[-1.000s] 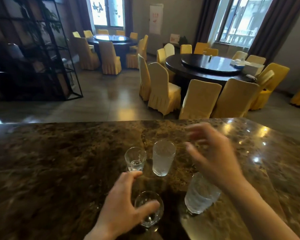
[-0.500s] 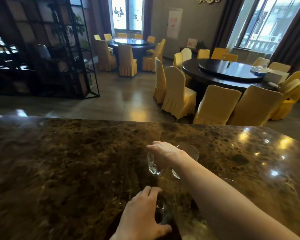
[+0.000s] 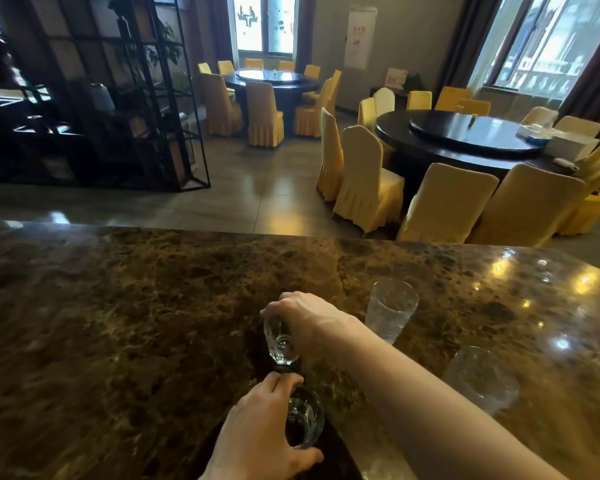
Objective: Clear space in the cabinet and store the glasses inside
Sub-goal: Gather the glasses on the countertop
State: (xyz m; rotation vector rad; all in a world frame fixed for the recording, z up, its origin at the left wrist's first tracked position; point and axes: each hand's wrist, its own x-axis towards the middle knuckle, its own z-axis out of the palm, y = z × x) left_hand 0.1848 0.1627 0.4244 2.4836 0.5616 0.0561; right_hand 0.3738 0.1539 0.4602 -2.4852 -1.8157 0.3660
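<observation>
Right hand [image 3: 303, 318] grips far small glass [image 3: 280, 341] from above; left hand [image 3: 260, 434] grips near glass [image 3: 303, 422]; tall tumblers [image 3: 390, 310] upright rightward on table [image 3: 118, 323].

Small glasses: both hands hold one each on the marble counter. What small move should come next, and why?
Probably lift both. The right hand grips the far small glass, the left hand grips the near small glass; neither is stored yet.

Two bare hands [image 3: 302, 323] — forearms uncovered, no sleeves, no rings.
</observation>
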